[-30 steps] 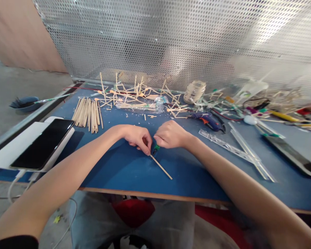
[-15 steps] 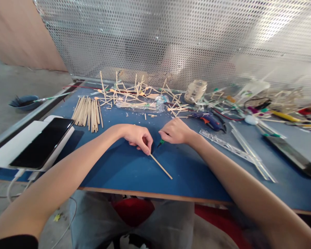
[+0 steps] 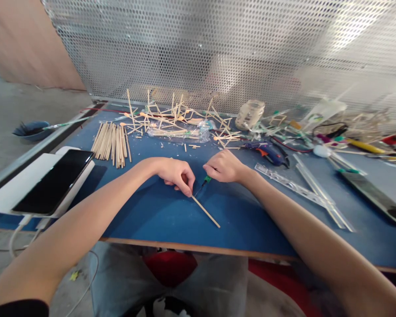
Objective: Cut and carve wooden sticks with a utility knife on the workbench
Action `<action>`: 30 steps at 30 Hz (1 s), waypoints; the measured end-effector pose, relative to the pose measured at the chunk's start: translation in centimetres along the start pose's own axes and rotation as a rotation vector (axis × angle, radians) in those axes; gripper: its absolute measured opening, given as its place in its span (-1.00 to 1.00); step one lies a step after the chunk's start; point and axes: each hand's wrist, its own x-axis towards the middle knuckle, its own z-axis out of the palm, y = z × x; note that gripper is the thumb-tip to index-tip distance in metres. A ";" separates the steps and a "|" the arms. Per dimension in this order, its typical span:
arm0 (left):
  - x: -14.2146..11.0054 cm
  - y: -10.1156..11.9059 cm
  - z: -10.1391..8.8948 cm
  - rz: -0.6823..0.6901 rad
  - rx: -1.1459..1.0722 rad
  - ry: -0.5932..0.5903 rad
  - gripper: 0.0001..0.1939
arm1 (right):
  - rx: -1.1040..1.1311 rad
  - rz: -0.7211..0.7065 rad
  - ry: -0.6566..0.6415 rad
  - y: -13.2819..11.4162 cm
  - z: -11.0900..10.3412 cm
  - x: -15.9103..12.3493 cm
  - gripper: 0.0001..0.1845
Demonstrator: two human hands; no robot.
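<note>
My left hand (image 3: 176,175) is closed, its fingertips pinching and pressing down the upper end of a thin wooden stick (image 3: 206,211) that lies on the blue table (image 3: 158,215). My right hand (image 3: 223,166) is closed round a small tool with a green collar and a dark tip (image 3: 203,184). The tool's tip points down-left and meets the stick just beside my left fingertips. The rest of the stick runs down-right toward the table's front edge.
A bundle of loose sticks (image 3: 111,140) lies at the back left, glued stick frames (image 3: 171,119) behind it. A blue glue gun (image 3: 267,152), a clear ruler (image 3: 292,187) and clutter fill the right. A black phone (image 3: 54,181) rests on a white box at left. Perforated metal screen behind.
My right hand has drawn back up and to the right, so more of the green tool shows between the hands. My left hand and the stick have stayed put.
</note>
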 end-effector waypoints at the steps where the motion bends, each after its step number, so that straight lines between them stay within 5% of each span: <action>1: 0.0 0.0 0.0 0.003 -0.001 -0.001 -0.71 | 0.000 -0.002 -0.003 0.0 0.0 0.0 -0.40; 30: 0.1 0.2 0.0 -0.038 0.014 -0.008 -0.73 | -0.103 -0.120 0.032 -1.2 -0.2 0.5 -0.44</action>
